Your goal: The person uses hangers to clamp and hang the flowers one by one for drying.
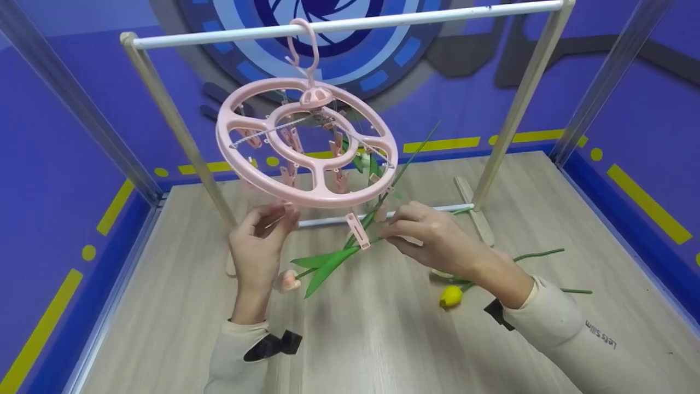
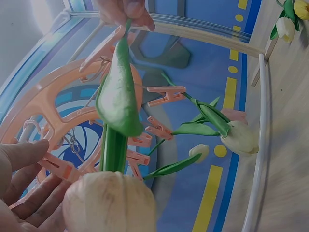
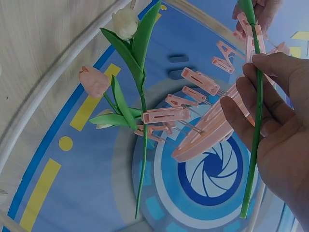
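A round pink clip hanger (image 1: 307,200) hangs by its hook from a white rod. At its near rim my left hand (image 1: 260,241) pinches a pink clothespin (image 2: 60,166) between thumb and fingers. My right hand (image 1: 432,235) holds a tulip by its green stem (image 3: 259,111), thumb and index finger closing on it. The tulip's pale pink head (image 1: 289,280) points down and left, beside my left wrist. Another clothespin (image 1: 358,231) overlaps the leaves and stem in the head view. In the right wrist view, a white tulip (image 3: 125,23) and a pink tulip (image 3: 94,81) hang from hanger clips.
The white rod (image 1: 415,19) rests on two wooden posts (image 1: 514,109), with a lower white bar (image 1: 322,221) near the table. A yellow tulip (image 1: 451,296) and other stems (image 1: 538,254) lie on the wooden table (image 1: 383,339) at right. Blue printed panels (image 1: 60,164) surround it.
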Action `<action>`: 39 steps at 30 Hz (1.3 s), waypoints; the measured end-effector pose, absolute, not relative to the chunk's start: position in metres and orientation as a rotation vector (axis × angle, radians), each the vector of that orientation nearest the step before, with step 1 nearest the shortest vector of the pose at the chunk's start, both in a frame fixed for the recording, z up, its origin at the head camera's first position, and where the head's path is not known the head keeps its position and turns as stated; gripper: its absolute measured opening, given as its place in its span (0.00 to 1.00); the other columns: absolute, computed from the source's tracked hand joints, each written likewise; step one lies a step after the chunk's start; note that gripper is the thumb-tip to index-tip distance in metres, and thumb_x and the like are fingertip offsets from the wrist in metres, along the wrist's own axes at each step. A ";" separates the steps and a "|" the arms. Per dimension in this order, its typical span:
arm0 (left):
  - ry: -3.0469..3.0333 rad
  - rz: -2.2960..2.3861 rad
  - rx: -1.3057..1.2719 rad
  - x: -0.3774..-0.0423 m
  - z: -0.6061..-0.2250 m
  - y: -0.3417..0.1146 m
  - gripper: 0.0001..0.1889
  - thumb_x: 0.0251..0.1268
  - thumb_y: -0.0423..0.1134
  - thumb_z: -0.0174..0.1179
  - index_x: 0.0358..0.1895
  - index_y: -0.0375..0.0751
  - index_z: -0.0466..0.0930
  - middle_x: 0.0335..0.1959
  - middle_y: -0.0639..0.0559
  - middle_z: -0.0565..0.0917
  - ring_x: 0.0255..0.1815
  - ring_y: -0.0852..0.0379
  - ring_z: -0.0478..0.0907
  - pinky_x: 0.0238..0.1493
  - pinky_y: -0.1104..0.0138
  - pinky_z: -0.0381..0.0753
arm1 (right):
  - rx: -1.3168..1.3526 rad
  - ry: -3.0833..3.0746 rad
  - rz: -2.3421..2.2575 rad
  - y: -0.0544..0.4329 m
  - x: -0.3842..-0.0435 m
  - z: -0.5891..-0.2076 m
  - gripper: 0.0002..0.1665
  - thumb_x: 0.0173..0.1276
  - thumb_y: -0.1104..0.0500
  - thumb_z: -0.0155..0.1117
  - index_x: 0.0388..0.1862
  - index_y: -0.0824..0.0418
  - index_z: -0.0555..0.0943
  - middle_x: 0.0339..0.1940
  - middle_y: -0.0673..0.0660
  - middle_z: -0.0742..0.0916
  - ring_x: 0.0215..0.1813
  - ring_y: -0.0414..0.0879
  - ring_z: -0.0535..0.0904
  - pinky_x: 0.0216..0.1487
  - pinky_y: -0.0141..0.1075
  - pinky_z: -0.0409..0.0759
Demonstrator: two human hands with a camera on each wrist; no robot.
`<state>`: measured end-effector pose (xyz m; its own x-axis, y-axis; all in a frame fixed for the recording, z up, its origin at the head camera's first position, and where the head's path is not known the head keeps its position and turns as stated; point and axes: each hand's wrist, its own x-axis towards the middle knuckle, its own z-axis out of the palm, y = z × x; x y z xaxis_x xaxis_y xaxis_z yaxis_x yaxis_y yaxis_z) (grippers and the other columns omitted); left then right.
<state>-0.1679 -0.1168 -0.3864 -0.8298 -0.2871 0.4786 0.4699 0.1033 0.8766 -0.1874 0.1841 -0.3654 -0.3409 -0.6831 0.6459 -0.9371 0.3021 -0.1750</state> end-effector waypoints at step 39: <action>-1.982 -1.684 -0.407 -0.140 -0.382 -0.104 0.20 0.59 0.25 0.78 0.55 0.28 0.87 0.45 0.45 0.91 0.45 0.52 0.90 0.49 0.61 0.90 | 1.305 -2.257 0.778 0.196 -0.196 -0.376 0.14 0.65 0.71 0.78 0.48 0.61 0.87 0.50 0.55 0.88 0.52 0.50 0.84 0.53 0.43 0.88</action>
<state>-0.1404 -0.1035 -0.3823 -0.8281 -0.0939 0.5526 0.5302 0.1888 0.8266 -0.1959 0.1965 -0.3757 -0.4722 -0.6444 0.6015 -0.8781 0.4033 -0.2574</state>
